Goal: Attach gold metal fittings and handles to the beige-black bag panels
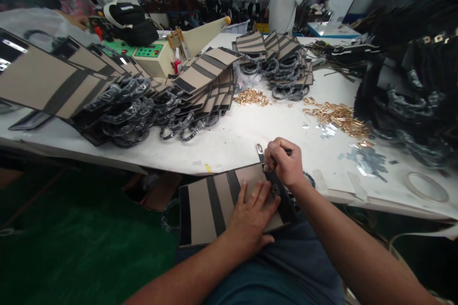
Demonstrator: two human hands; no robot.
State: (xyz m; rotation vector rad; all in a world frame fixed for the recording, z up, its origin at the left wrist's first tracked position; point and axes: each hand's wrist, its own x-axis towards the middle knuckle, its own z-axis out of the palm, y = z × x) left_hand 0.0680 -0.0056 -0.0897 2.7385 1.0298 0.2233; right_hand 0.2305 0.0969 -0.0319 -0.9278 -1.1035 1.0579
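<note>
Panel [214, 202] lies on the lap at the counter [232, 138] edge; it looks light, stiff, best gripped by its edges. Left hand [250, 219] presses it, fingers spread; right hand [284, 162] fingers clamp a tool [286, 151].

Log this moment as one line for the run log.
left hand: flat on striped panel | right hand: gripping dark tool at panel edge | table: panel stacks, gold fittings
</note>
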